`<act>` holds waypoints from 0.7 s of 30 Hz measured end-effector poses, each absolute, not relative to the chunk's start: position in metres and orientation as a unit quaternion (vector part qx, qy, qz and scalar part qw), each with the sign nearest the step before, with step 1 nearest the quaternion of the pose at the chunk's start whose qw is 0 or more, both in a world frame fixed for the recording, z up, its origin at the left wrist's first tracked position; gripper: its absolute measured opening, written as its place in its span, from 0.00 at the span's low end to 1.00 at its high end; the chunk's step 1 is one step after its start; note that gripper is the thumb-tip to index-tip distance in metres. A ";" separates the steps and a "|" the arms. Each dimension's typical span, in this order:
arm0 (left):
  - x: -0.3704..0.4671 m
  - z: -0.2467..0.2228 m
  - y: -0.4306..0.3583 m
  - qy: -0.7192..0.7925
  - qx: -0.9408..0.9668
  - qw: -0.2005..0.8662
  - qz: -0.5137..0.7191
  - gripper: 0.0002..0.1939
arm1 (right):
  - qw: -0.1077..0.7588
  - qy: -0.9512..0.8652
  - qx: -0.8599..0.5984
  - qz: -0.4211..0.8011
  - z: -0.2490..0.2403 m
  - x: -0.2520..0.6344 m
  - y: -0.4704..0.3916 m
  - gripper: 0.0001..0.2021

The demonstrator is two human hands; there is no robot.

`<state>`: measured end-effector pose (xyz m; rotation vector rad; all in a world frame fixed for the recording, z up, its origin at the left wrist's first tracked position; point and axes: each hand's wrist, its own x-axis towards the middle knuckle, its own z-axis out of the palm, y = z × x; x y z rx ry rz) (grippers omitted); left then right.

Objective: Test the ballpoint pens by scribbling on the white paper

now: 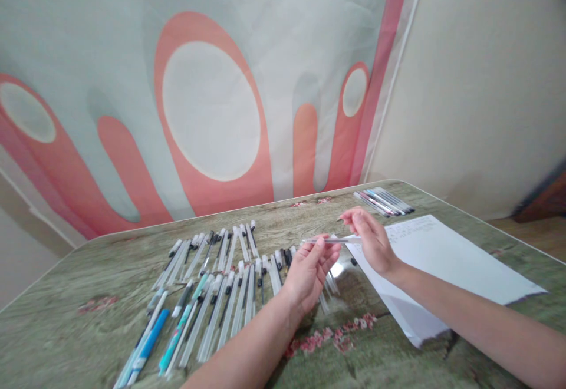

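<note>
A slim clear pen barrel point(342, 240) lies nearly level in the pinch of my left hand point(312, 268), above the middle of the table. Its right end reaches the palm side of my right hand point(371, 238). The fingers of my right hand are curled with the thumb against them; a small dark tip shows at the fingertips, too small to name. Below and left of my left hand lie rows of clear pen parts and caps point(239, 289), some with dark refills. Under the hands, a shiny clear plastic piece point(338, 270) is partly hidden.
A white paper sheet point(442, 265) with faint handwriting lies under my right forearm. Behind it sits a group of pens point(384, 200). A blue pen point(149, 342) and a teal pen point(183, 330) lie front left. A patterned sheet point(212, 106) hangs behind the wood-patterned table point(66, 330).
</note>
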<state>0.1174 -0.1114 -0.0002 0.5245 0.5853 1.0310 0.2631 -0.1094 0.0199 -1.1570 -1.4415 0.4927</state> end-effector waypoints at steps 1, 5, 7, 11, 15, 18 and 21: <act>0.117 -0.001 -0.109 0.272 0.230 0.796 0.489 0.09 | 0.583 -0.612 -0.487 0.222 0.019 0.265 -0.107 0.20; 0.108 -0.006 -0.093 0.272 0.169 0.778 0.541 0.05 | 0.581 -0.594 -0.487 0.269 0.014 0.279 -0.088 0.20; 0.104 -0.010 -0.086 0.271 0.148 0.774 0.553 0.04 | 0.503 -0.634 -0.508 0.295 0.010 0.290 -0.079 0.17; 0.102 -0.014 -0.081 0.274 0.131 0.773 0.557 0.03 | 0.295 -0.748 -0.534 0.262 0.000 0.307 -0.069 0.10; 0.103 -0.017 -0.082 0.270 0.138 0.774 0.556 0.04 | 0.199 -0.782 -0.556 0.199 -0.004 0.313 -0.070 0.07; 0.102 -0.019 -0.081 0.267 0.142 0.773 0.558 0.03 | 0.142 -0.794 -0.547 0.225 -0.003 0.317 -0.074 0.08; 0.102 -0.018 -0.080 0.269 0.140 0.770 0.562 0.03 | 0.117 -0.800 -0.537 0.239 -0.005 0.318 -0.076 0.07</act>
